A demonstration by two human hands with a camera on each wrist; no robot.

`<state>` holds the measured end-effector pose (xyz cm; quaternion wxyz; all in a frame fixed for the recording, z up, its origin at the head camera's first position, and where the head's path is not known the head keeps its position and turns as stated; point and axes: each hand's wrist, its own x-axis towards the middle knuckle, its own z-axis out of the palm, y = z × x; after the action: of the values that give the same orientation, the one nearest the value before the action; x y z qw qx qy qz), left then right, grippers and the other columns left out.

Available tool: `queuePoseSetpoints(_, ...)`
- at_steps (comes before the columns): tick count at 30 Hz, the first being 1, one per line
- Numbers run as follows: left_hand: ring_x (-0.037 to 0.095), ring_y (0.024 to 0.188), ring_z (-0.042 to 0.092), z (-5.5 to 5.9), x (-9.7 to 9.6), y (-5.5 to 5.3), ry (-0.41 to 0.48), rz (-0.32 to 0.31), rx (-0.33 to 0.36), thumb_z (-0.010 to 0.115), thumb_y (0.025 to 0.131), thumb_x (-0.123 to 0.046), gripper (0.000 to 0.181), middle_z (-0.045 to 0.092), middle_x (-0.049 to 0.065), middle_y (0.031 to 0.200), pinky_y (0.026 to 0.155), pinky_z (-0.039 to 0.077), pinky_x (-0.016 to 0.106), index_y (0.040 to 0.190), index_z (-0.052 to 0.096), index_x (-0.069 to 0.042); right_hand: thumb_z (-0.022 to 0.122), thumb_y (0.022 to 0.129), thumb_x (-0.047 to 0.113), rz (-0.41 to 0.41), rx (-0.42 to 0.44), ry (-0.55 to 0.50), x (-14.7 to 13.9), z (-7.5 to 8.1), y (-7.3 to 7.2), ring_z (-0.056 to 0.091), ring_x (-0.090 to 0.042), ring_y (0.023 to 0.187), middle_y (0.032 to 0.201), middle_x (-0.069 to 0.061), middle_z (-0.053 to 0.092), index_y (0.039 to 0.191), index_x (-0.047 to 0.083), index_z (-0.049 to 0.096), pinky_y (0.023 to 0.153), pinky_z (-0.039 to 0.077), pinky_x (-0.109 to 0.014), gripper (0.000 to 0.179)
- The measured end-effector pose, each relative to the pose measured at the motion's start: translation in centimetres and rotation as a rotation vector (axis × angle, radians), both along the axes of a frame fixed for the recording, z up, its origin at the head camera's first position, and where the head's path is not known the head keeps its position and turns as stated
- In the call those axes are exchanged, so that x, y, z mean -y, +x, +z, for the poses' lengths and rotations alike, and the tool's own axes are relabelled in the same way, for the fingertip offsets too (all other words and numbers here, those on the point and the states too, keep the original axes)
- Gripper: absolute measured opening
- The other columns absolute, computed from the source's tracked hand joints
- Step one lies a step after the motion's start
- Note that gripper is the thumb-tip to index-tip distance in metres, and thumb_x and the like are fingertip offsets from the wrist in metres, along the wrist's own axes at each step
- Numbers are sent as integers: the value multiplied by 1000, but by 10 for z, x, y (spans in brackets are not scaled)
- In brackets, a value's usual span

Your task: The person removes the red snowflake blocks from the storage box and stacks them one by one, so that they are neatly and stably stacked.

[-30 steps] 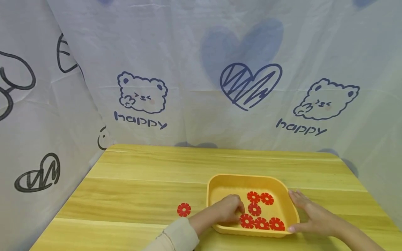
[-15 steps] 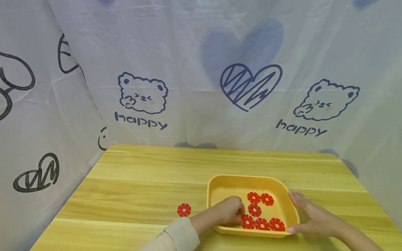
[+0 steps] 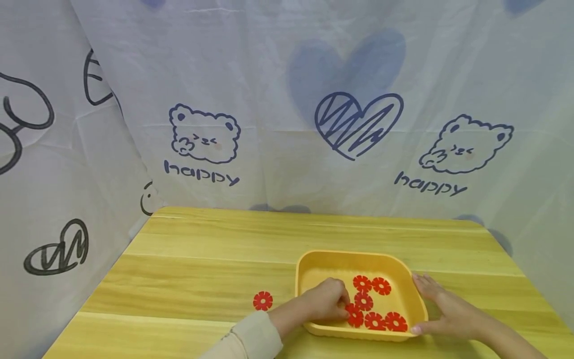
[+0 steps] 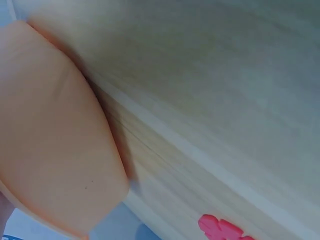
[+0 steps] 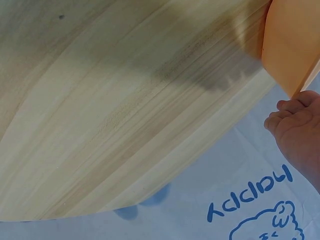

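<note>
Notably, left hand [image 3: 329,300] pinched red disc [image 3: 358,319] at seven o'clock within yellow tray [image 3: 341,261]; right hand [image 3: 453,310] gripped tray end at three o'clock; tray wall [image 3: 297,284] separated loose disc [image 3: 262,305] at nine.

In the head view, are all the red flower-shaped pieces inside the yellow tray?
No, one red piece lies on the table, left of the yellow tray.
</note>
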<state>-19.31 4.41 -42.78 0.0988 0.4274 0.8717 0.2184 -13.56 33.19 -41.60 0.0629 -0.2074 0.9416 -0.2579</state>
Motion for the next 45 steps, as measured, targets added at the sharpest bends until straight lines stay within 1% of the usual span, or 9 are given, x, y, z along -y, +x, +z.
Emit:
queuePoseSetpoints(10, 1, 78, 54, 6, 7, 0, 56, 6, -15, 72, 80, -14, 16, 66, 0, 89, 68, 43, 5, 93, 72, -5, 76, 73, 36, 16, -46, 23, -1, -1, 1, 5, -43, 138, 144, -36, 22, 138, -15, 26, 87, -7, 7, 96)
queuePoseSetpoints(11, 1, 80, 55, 7, 8, 0, 65, 5, -21, 71, 80, -14, 17, 65, 1, 90, 70, 43, 5, 94, 71, -5, 76, 73, 35, 20, -53, 27, -1, -1, 1, 11, -53, 133, 143, -37, 22, 138, -15, 26, 87, -7, 7, 96)
queuePoseSetpoints(14, 3, 82, 57, 7, 12, 0, 96, 4, -40, 71, 80, -15, 18, 65, 1, 92, 72, 44, 5, 95, 71, -5, 76, 72, 35, 19, -50, 30, 0, 0, 0, 13, -55, 131, 143, -37, 23, 137, -16, 27, 87, -8, 7, 97)
queuePoseSetpoints(16, 3, 84, 58, 7, 15, 0, 120, 7, -45, 71, 81, -14, 19, 66, 2, 94, 73, 44, 5, 96, 70, -4, 76, 72, 36, 15, -48, 32, 0, 0, 0, 7, -47, 136, 143, -37, 23, 137, -16, 27, 87, -8, 8, 97)
queuePoseSetpoints(17, 4, 85, 59, 7, 16, 0, 130, 10, -43, 71, 81, -14, 19, 66, 3, 95, 74, 44, 4, 97, 70, -4, 76, 72, 36, 21, -51, 33, 0, 0, 0, 13, -55, 132, 142, -37, 23, 137, -17, 27, 87, -8, 7, 97)
queuePoseSetpoints(22, 7, 89, 61, 6, 23, -1, 166, 20, -36, 71, 81, -14, 20, 66, 5, 98, 77, 47, 7, 98, 70, -2, 75, 72, 40, 11, -41, 32, 0, 1, 0, 8, -50, 135, 143, -36, 22, 137, -15, 27, 87, -7, 7, 98)
queuePoseSetpoints(27, 10, 92, 61, 8, 29, -1, 200, 32, -46, 70, 81, -12, 19, 66, 6, 99, 80, 48, 10, 97, 70, -2, 75, 71, 42, 11, -39, 31, 0, 2, -1, 17, -62, 125, 143, -37, 21, 137, -16, 27, 88, -8, 8, 100)
queuePoseSetpoints(37, 8, 92, 58, 9, 41, 2, 292, 105, 9, 69, 83, -13, 19, 63, 4, 98, 79, 50, 12, 98, 70, -2, 76, 71, 41, 3, -26, 29, 1, 2, -2, 18, -62, 125, 143, -37, 21, 137, -16, 27, 87, -8, 8, 100)
queuePoseSetpoints(45, 15, 94, 61, 7, 51, 2, 379, 136, -23, 69, 83, -11, 20, 63, 7, 100, 82, 53, 20, 98, 69, 1, 76, 71, 41, -7, -9, 28, 1, 2, -3, 17, -62, 126, 144, -36, 21, 137, -15, 27, 85, -8, 8, 100)
